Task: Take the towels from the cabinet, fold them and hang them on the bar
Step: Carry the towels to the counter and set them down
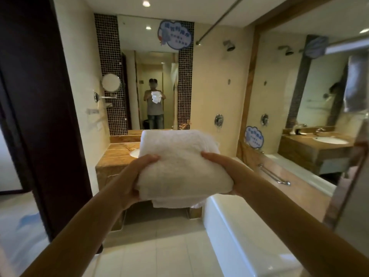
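I carry the towels (179, 160) in the air before me, in front of the sink worktop (117, 154). My left hand (136, 176) and right hand (224, 169) each clamp one end, thumbs on top and the grip firm. I judge that level hands and support underneath would stop the sagging lower layer slipping. The towels look white, thick, fluffy and loosely folded.

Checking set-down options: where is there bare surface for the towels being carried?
Bare marble shows on the vanity counter between the sink basin and the left wall; the near bathtub rim is also bare. The folded white towels, held by left hand and right hand, hide the rest of the counter.
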Motion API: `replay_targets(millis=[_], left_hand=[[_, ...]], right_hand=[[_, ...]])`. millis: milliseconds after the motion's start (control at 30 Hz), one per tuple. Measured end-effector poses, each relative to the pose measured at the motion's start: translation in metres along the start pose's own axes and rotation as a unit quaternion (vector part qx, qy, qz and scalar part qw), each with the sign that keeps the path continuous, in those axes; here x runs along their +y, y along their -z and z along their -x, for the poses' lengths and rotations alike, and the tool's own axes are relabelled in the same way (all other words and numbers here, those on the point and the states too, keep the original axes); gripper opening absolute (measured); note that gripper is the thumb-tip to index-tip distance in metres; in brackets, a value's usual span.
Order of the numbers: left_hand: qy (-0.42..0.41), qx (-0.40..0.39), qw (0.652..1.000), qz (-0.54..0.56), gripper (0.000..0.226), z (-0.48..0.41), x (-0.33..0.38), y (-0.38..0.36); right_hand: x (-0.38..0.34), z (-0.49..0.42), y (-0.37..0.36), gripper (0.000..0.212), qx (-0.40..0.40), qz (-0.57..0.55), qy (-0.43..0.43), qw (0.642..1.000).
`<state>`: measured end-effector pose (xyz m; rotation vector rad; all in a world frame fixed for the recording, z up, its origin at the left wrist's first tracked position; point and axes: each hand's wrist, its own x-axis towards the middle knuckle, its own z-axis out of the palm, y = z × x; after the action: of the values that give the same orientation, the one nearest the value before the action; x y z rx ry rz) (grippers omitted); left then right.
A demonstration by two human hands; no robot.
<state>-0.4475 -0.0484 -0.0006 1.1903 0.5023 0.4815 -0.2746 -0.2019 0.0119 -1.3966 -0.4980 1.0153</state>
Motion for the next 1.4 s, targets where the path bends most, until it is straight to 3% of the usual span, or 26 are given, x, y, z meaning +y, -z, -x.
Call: replay_targets(millis=[67, 167, 333, 433, 533, 667, 800, 900, 1033, 1200, 1300, 1400], left_hand=[[-0.001, -0.006, 1.0, 0.007, 0.016, 0.0, -0.002, -0.008], [0.002, -0.014, 1.0, 0.004, 0.025, -0.001, -0.004, -0.011], [-0.003, 0.02, 1.0, -0.005, 0.012, -0.005, -0.005, -0.015], [0.003, 0.025, 1.0, -0.008, 0.021, -0.009, -0.004, -0.014], [0.017, 0.016, 1.0, -0.017, 0.047, -0.012, -0.003, -0.013], [0.03, 0.059, 0.997, -0.025, 0.036, -0.016, -0.002, -0.018], [0.03, 0.087, 0.995, -0.033, 0.035, -0.023, -0.002, -0.023], [0.024, 0.101, 0.994, -0.03, 0.042, -0.03, -0.004, -0.027], [0.024, 0.11, 0.993, -0.026, 0.052, -0.043, -0.006, -0.032], [0.016, 0.136, 0.99, -0.024, 0.063, -0.066, -0.011, -0.037], [0.016, 0.139, 0.99, -0.021, 0.08, -0.082, -0.013, -0.037], [0.017, 0.134, 0.991, -0.015, 0.083, -0.099, -0.015, -0.039]], right_hand=[[0.0, 0.003, 0.006, 0.028, -0.001, -0.004, -0.006, 1.0], [0.0, 0.003, 0.01, 0.025, -0.016, -0.012, -0.011, 1.0], [0.002, -0.01, 0.015, 0.039, -0.007, -0.009, -0.005, 1.0], [0.003, -0.02, 0.016, 0.045, 0.003, -0.003, 0.01, 1.0], [0.003, -0.032, 0.019, 0.064, -0.031, 0.0, 0.007, 1.0], [-0.001, -0.045, 0.024, 0.063, -0.045, -0.006, -0.002, 0.999], [-0.004, -0.06, 0.031, 0.103, -0.036, 0.019, -0.013, 0.999], [-0.007, -0.068, 0.037, 0.085, -0.037, 0.015, -0.014, 0.999], [-0.011, -0.082, 0.046, 0.103, -0.053, 0.021, -0.018, 0.998], [-0.015, -0.102, 0.06, 0.105, -0.074, 0.012, -0.007, 0.997], [-0.017, -0.111, 0.066, 0.088, -0.096, 0.006, -0.006, 0.995], [-0.022, -0.125, 0.074, 0.058, -0.101, 0.018, 0.002, 0.995]])
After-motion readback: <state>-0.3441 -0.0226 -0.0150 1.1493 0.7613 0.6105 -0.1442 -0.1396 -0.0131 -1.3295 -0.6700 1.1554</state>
